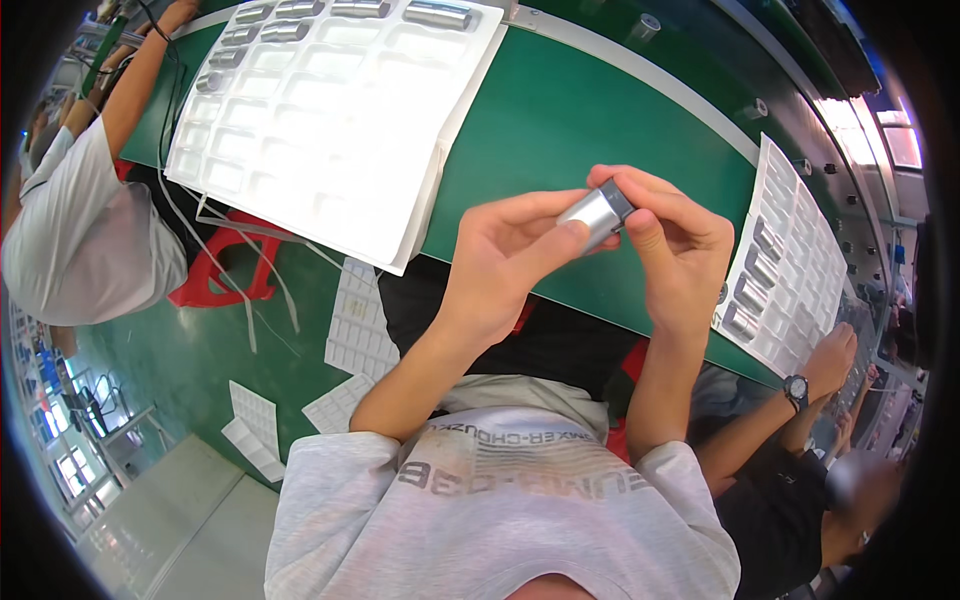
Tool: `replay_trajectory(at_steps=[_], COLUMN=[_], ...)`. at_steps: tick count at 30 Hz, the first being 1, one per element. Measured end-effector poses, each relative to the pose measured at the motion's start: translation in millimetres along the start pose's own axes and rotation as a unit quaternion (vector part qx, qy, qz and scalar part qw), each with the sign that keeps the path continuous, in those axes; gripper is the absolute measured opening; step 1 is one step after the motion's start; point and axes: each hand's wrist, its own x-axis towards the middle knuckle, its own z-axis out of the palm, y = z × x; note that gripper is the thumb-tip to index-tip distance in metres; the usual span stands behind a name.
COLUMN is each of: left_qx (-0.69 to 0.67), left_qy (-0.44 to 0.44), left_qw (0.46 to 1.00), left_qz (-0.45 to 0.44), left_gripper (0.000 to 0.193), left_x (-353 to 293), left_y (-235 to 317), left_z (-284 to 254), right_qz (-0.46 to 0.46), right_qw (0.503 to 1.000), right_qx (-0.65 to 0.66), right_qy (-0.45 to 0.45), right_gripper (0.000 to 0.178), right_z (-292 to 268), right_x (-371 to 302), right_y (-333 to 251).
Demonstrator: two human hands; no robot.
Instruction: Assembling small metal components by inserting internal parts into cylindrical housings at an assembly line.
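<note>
Gripping a silver cylinder (pixel 592 220) together, the hands meet above the green tabletop (pixel 575 110): the left hand (pixel 500 255) closes around its body, while the right hand's (pixel 685 240) thumb and fingers pinch at its dark end (pixel 613 198), probably so one steadies the piece and the other can work that end. Shaped pockets in the left tray (pixel 340 140) seem meant to stop its cylinders (pixel 284 31) rolling. That tray reaches the tabletop's front edge and seems to overhang it. Open green surface lies beyond the hands, between both trays; rightward, the right tray (pixel 802 265) and a co-worker's hand (pixel 832 362) limit room.
</note>
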Motion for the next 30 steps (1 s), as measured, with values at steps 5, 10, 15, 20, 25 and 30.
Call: replay_trajectory(at_steps=[5,10,15,20,25,30], left_qx=[-0.029,-0.153,-0.179,-0.194,-0.177,-0.174], left_qy=[0.015,-0.008,-0.029,-0.024,0.004,-0.026], left_qw=[0.999,0.986,0.981,0.978,0.982,0.982], left_qz=[-0.007,-0.067,-0.073,-0.079,-0.065,-0.068], left_gripper=[0.041,0.039,0.040,0.040,0.039,0.032], left_x=[1.1,3.9,2.2,-2.3,-2.9,5.5], left_y=[-0.4,-3.0,-2.7,-7.1,-7.6,-17.1], left_z=[4.9,0.0,3.4,10.2,12.0,-1.4], right_qz=[-0.004,-0.138,-0.198,-0.243,-0.246,-0.298], right_qw=[0.999,0.971,0.924,0.901,0.911,0.896], right_qx=[-0.022,-0.190,-0.307,-0.333,-0.287,-0.328], right_qy=[0.032,0.048,0.113,0.136,0.166,0.018], right_gripper=[0.029,0.051,0.061,0.053,0.046,0.039], right_z=[8.1,23.2,36.5,32.9,31.8,8.9], right_x=[-6.0,-6.3,-8.7,-11.1,-10.1,6.2], right_y=[3.7,9.4,11.3,15.2,22.6,26.3])
